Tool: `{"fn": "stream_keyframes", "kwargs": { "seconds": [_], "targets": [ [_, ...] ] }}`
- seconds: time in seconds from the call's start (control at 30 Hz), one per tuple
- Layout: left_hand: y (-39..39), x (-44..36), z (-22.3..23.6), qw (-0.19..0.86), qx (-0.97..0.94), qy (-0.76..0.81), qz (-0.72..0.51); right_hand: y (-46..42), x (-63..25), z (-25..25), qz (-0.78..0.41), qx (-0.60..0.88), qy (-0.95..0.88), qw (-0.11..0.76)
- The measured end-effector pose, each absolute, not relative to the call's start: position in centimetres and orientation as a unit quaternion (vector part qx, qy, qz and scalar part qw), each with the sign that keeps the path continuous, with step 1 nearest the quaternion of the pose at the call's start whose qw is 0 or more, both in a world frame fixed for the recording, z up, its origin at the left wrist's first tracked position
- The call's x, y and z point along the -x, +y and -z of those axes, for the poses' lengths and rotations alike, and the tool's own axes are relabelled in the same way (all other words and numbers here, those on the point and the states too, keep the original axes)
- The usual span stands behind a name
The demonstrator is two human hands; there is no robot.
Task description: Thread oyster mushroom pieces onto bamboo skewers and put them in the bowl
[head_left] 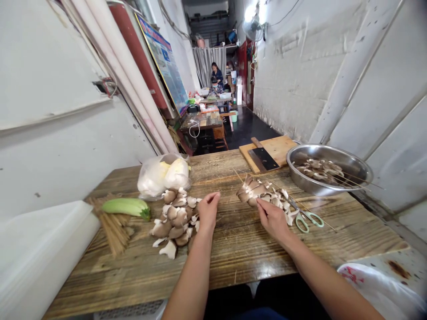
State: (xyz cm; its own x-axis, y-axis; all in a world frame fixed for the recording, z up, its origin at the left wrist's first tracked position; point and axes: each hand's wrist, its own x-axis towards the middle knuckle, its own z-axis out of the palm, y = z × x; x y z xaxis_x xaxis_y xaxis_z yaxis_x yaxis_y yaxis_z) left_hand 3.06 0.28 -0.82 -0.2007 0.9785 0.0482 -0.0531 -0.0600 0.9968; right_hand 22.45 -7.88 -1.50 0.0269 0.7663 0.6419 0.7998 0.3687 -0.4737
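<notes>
My left hand (208, 211) is raised over the middle of the wooden table, its thumb and fingers pinched together; what they hold, if anything, I cannot make out. Just left of it lies a pile of loose oyster mushrooms (178, 218). My right hand (274, 220) has closed fingertips at the near edge of a row of oyster mushrooms (248, 190), with a thin wooden stick poking out past them. Beside that hand are more mushroom pieces and scissors with pale green handles (309, 221).
A steel bowl (333, 192) with skewered mushrooms stands right of a cutting board (283, 149) bearing a cleaver (263, 158). Leftward are a bagged white vegetable (176, 173), a green gourd (125, 206), bundled sticks (113, 231) and a white box (43, 258). People (216, 78) are far back.
</notes>
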Motion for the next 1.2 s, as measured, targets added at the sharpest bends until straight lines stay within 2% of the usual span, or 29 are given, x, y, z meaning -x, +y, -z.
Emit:
{"fn": "stream_keyframes", "kwargs": {
  "seconds": [0.07, 0.13, 0.3, 0.43, 0.53, 0.73, 0.9, 1.07, 1.2],
  "targets": [
    [-0.2, -3.9, 1.3, 0.368, -0.554, 0.520, -0.536, -7.7, -22.8, 1.4, 0.046, 0.566, -0.676, 0.471],
    [-0.9, -5.2, 1.9, 0.336, -0.646, 0.499, -0.470, -7.7, -23.2, 1.1, 0.060, 0.571, -0.647, 0.501],
    [-1.8, -8.3, 2.1, 0.342, -0.740, 0.476, -0.330, -7.6, -24.8, 0.2, 0.079, 0.629, -0.518, 0.575],
    [-2.0, -9.8, 1.2, 0.363, -0.770, 0.444, -0.280, -7.4, -25.8, -0.3, 0.072, 0.637, -0.446, 0.625],
    [-2.6, -10.7, 0.8, 0.372, -0.795, 0.399, -0.264, -7.2, -25.8, -0.2, 0.057, 0.634, -0.446, 0.630],
    [-4.3, -12.0, 0.5, 0.345, -0.742, 0.514, -0.256, -7.2, -25.3, 0.0, 0.049, 0.635, -0.464, 0.616],
    [-5.0, -12.8, 0.9, 0.288, -0.786, 0.482, -0.261, -7.5, -25.1, -0.2, 0.041, 0.638, -0.484, 0.598],
    [-4.0, -10.6, 0.9, 0.353, -0.734, 0.482, -0.323, -7.7, -24.6, -0.3, 0.030, 0.630, -0.519, 0.577],
    [-1.8, -6.7, 1.4, 0.428, -0.613, 0.516, -0.417, -7.7, -23.5, 0.3, 0.023, 0.582, -0.596, 0.553]
  ]
}}
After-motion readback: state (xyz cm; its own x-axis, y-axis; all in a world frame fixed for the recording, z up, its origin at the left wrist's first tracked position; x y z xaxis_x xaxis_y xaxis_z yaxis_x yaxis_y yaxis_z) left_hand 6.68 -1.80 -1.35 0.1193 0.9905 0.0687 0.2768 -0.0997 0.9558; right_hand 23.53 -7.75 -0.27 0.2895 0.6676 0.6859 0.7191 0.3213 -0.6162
